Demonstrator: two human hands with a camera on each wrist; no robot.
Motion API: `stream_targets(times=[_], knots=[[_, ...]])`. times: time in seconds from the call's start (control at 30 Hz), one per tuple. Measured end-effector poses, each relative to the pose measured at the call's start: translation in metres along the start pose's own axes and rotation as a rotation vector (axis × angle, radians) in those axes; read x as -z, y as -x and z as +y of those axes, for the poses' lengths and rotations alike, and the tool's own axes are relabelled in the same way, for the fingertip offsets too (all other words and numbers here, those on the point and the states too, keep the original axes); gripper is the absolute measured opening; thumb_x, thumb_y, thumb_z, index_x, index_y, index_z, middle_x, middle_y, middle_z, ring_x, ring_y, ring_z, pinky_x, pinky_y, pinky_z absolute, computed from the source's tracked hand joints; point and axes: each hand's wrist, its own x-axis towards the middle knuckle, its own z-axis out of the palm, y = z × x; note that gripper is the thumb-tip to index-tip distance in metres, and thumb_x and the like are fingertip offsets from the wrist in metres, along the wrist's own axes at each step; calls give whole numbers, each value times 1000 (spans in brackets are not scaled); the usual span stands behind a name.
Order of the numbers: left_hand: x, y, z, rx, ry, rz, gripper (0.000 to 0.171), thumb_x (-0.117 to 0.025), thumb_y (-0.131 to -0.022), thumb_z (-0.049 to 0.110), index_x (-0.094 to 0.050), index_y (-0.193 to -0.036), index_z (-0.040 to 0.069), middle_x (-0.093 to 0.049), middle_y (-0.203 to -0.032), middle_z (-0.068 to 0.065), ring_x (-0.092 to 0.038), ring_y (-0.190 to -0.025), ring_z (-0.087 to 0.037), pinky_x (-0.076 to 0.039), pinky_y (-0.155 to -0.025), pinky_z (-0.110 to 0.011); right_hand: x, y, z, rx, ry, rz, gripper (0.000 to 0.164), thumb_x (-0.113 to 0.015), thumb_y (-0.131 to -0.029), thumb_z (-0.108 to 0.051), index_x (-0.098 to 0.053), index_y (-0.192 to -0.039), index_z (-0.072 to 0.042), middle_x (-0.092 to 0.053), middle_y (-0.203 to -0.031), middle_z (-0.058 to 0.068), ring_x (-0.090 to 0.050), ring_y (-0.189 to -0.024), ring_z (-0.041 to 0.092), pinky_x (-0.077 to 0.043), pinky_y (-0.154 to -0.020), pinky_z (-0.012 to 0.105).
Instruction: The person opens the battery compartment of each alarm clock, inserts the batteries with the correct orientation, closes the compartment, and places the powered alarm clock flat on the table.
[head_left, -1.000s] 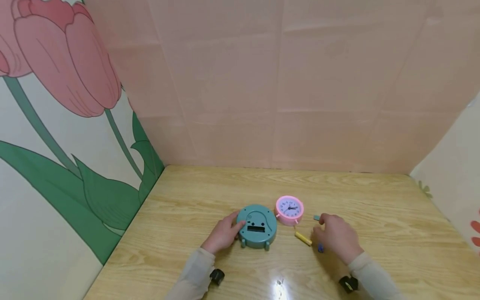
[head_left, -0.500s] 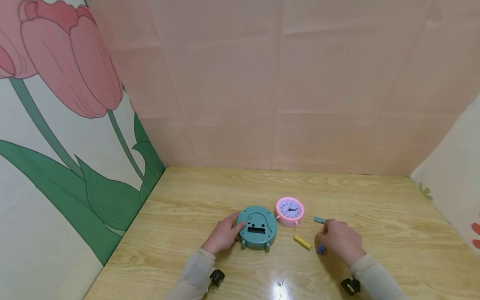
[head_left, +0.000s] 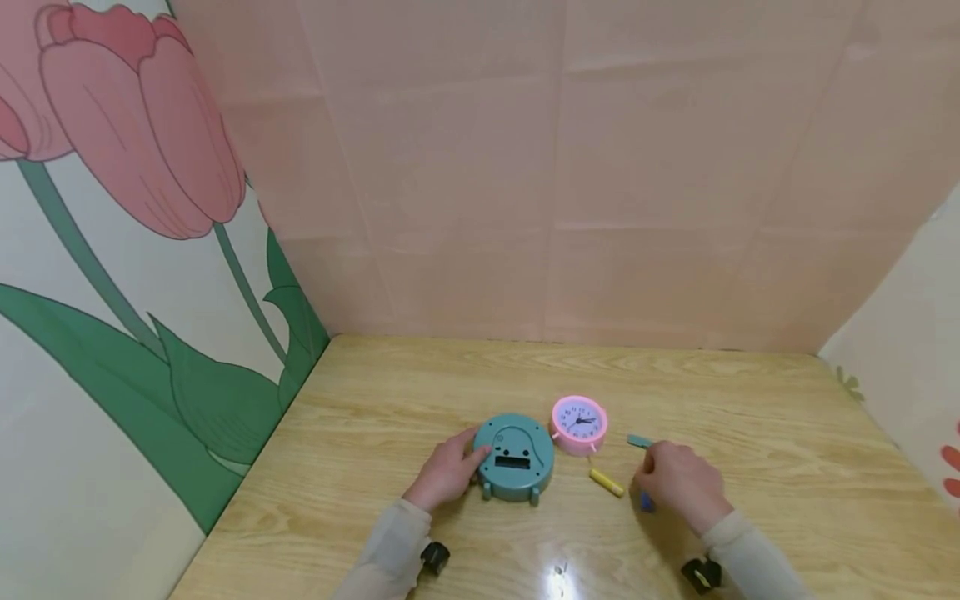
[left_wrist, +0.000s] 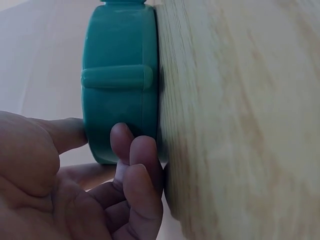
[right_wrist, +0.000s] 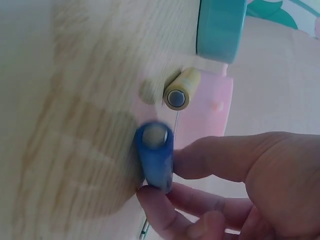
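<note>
A round teal alarm clock (head_left: 517,482) lies on its face, its back up and its battery slot (head_left: 512,462) uncovered. My left hand (head_left: 442,473) grips its left side, thumb over the back edge and fingertips against the side wall. Between the thumb and fingers of my right hand (head_left: 681,485) a blue battery (right_wrist: 157,162) is pinched, low over the wood. In the head view that hand hides most of it. A yellow battery (head_left: 607,482) lies between the clock and my right hand. Just beyond my right fingers is a flat teal strip (head_left: 639,441), partly covered by the hand.
A small pink alarm clock (head_left: 579,423) lies face up close to the teal clock's right side. The wooden table (head_left: 375,400) ends at a pink-covered wall (head_left: 547,208) behind. A tulip-painted wall (head_left: 142,125) borders the left, and a pale wall the right.
My right hand has shifted slightly right and nearer, and its fingers have come together on the blue battery. More of the teal strip shows. The left hand keeps its grip on the teal clock.
</note>
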Motion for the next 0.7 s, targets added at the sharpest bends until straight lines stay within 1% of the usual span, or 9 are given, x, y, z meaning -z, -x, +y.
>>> stream_targets(times=[0.1,0.23,0.27,0.37,0.47,0.53,0.63,0.7], knots=[[0,0,-1,1,-3,5,51,-50,-106,35,-45,-150,9,-61,-72,-2,-58,-63,-16,-49,-76,-38,0,0,-1,25,-7,21,10,-68,-85,-22,-69,-82,-12,-61,-69,2,-54,-60,18,-43,-47,33],[0,-1,-1,2,4,5,51,-50,-106,35,-46,-150,9,-62,-69,-3,-57,-61,-15,-48,-68,-34,2,-1,-5,73,-29,63,12,-69,-87,-21,-74,-92,-11,-69,-79,3,-59,-63,16,-46,-47,33],[0,-1,-1,3,6,4,51,-50,-106,34,-45,-150,9,-62,-69,-3,-57,-61,-15,-47,-68,-33,3,-1,-7,92,-34,76,13,-69,-87,-21,-74,-93,-10,-71,-81,3,-60,-64,15,-46,-48,33],[1,-1,0,9,10,6,51,-50,-106,34,-46,-149,9,-62,-71,-3,-59,-63,-16,-48,-71,-34,5,-1,-16,177,-61,138,13,-71,-88,-19,-76,-94,-8,-73,-84,4,-62,-67,14,-49,-50,32],[1,-1,-1,18,13,9,51,-51,-106,34,-46,-149,8,-62,-73,-2,-60,-66,-18,-48,-73,-36,8,-1,-30,275,-95,206,13,-72,-89,-18,-77,-94,-7,-73,-85,5,-62,-66,13,-52,-53,32],[1,-1,0,19,15,10,52,-51,-105,35,-46,-149,8,-62,-74,-2,-61,-67,-18,-48,-74,-36,8,-1,-41,335,-124,247,13,-73,-90,-18,-77,-95,-6,-75,-87,5,-61,-66,9,-53,-56,31],[0,-1,-1,21,13,8,53,-51,-105,36,-45,-149,8,-62,-74,-1,-62,-67,-18,-49,-76,-37,5,-2,-58,433,-169,295,12,-75,-90,-16,-78,-96,-6,-76,-90,5,-56,-61,4,-51,-54,25],[0,-2,-1,20,10,8,53,-52,-105,36,-45,-149,7,-62,-74,0,-62,-67,-19,-49,-77,-38,1,-3,-68,504,-194,317,10,-76,-90,-17,-78,-94,-8,-75,-87,2,-50,-56,0,-46,-50,22]])
